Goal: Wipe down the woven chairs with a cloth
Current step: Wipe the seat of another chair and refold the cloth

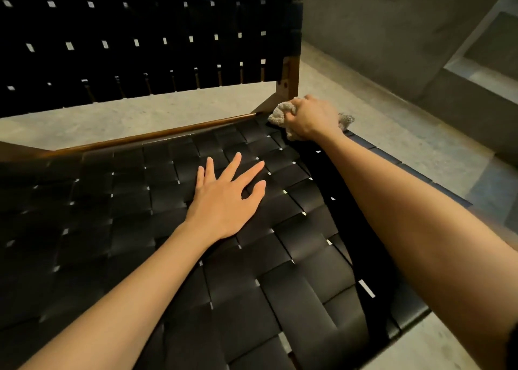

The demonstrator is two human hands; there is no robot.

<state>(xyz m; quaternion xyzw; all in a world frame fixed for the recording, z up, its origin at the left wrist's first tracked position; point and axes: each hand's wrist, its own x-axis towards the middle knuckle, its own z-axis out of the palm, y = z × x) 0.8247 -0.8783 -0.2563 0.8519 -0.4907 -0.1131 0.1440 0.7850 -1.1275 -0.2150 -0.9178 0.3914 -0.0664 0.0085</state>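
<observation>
Seen from the head camera, a chair (pixel 280 291) fills most of the view. Its seat is woven from wide, flat black straps with a dull sheen. They cross over and under one another, and small pale gaps show at the crossings. The backrest (pixel 140 47) rises at the top of the view in the same black weave, darker and in shadow. A brown wooden rail (pixel 157 136) runs along the back edge of the seat and meets a wooden post (pixel 290 75) at the far right corner.

The cloth (pixel 281 114) is a small beige, nubbly rag, bunched up at that far right corner of the seat, just below the post. The right hand (pixel 314 117) holds it with the grip clamped around the wad, fingers curled. Cloth sticks out on both sides of the fist.

The left hand (pixel 224 198) lies flat on the middle of the seat, palm down. Its grip is apart, the fingers straight and spread, holding nothing.

Grey concrete floor (pixel 140 114) shows between seat and backrest and to the right of the chair, below a grey wall (pixel 378 33).
</observation>
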